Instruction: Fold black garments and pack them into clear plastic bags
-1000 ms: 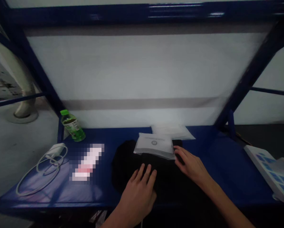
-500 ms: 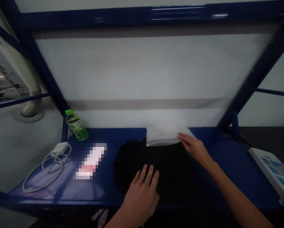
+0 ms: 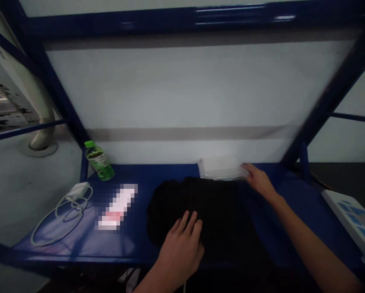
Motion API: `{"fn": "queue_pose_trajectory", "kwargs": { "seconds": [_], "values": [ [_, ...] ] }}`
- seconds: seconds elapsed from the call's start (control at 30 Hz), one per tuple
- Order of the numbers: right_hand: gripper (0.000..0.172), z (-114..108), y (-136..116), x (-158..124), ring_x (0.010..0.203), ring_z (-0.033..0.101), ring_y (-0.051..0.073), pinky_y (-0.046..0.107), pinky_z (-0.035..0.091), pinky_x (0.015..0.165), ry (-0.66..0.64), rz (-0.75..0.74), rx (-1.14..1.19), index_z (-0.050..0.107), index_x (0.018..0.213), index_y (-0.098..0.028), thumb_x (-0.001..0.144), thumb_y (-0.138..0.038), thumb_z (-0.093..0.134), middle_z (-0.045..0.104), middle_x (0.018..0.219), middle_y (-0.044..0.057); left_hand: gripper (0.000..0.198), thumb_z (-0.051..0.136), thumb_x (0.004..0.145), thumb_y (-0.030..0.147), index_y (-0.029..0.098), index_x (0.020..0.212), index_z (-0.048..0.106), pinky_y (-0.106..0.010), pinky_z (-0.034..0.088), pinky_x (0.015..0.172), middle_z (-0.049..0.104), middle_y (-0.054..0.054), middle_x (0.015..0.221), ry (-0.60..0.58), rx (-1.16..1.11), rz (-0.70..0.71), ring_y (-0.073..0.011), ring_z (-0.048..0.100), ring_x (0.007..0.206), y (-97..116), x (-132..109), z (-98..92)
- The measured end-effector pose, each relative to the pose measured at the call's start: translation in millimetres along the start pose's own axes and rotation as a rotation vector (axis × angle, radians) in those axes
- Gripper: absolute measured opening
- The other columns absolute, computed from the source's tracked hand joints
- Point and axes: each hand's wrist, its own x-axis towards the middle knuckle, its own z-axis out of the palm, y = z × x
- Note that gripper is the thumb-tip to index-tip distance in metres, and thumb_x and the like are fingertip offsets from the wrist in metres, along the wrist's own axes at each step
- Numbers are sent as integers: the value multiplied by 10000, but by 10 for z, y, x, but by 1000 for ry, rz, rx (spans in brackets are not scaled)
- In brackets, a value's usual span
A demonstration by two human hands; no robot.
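Observation:
A black garment [image 3: 200,203] lies spread on the blue shelf [image 3: 139,175]. My left hand [image 3: 180,244] rests flat on its near edge, fingers stretched out. Far back on the shelf sits a stack of clear plastic bags [image 3: 220,169] against the white wall. My right hand [image 3: 258,181] reaches to the stack's right end, fingertips touching it, fingers extended; nothing is gripped that I can see.
A green drink bottle [image 3: 99,161] stands at the shelf's back left. A white charger with coiled cable [image 3: 64,207] lies at the left front. A pixelated patch [image 3: 118,206] sits beside the garment. A white and blue box [image 3: 353,221] lies at far right. Blue rack posts frame both sides.
My right hand has carried the plastic bag off the garment and set it back on the stack by the wall. The left hand stays on the garment.

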Motion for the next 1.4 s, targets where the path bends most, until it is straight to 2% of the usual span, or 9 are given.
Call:
{"fn": "queue_pose_trajectory", "kwargs": {
  "seconds": [0.1,0.23,0.33,0.5,0.63,0.8,1.07,1.3,1.4],
  "values": [
    [483,-93,-224,-209,1297,533,276,464,435,1087,39,-28,31,646,1263,-162,830,-126,435,600,1372,112,438,476,889,167,151,1325,514,-417,495,1024,520,-117,1448,16,-33,-8,-298,464,1354,-6,78,-83],
    [366,-324,-648,-576,1084,677,227,406,527,982,-3,-102,223,678,1193,-224,902,-239,457,720,1175,56,295,455,916,249,190,1174,585,-368,575,761,735,-78,1061,17,-67,-136,-268,706,953,58,291,-271],
    [343,-467,-858,-801,1007,700,209,351,575,870,-58,-73,282,678,1190,-264,910,-270,480,728,1145,26,219,471,917,333,197,1001,620,-347,544,659,729,-51,850,40,-72,-215,-249,707,735,156,526,-372],
    [323,-458,-821,-916,947,714,219,303,595,711,5,20,301,712,1122,-234,903,-296,482,750,1070,47,256,487,913,354,152,901,643,-368,527,713,720,-108,851,56,-125,-297,-278,703,774,335,990,-290],
    [329,-382,-687,-916,926,723,236,294,595,615,22,46,297,723,1105,-231,878,-286,491,758,1050,56,369,482,938,431,122,1014,669,-400,524,780,717,-156,906,69,-282,-307,-318,701,866,465,1240,-116],
    [317,-390,-640,-955,893,727,239,289,584,561,42,46,295,723,1099,-241,881,-295,501,758,1042,56,528,480,925,581,148,1179,644,-425,517,848,710,-150,972,117,-433,-195,-330,668,970,543,1207,-44],
    [290,-426,-785,-998,958,714,225,315,596,747,65,18,328,707,1103,-248,920,-302,489,748,1073,40,313,549,910,400,154,1085,630,-392,535,782,607,-122,1125,22,-277,-170,-278,668,909,566,1172,136],
    [179,-482,-985,-1047,945,691,236,375,563,851,142,-67,354,662,1046,-252,936,-275,522,723,1021,59,165,483,937,279,169,920,605,-347,517,779,681,-96,949,121,-450,-197,-264,690,897,480,1236,217],
    [82,-494,-1055,-1079,905,675,240,379,561,817,114,-189,364,625,959,-250,914,-248,556,690,950,68,163,471,946,286,181,896,586,-279,514,628,686,-65,827,122,-626,-258,-212,701,719,402,1226,214]
  ]
}}
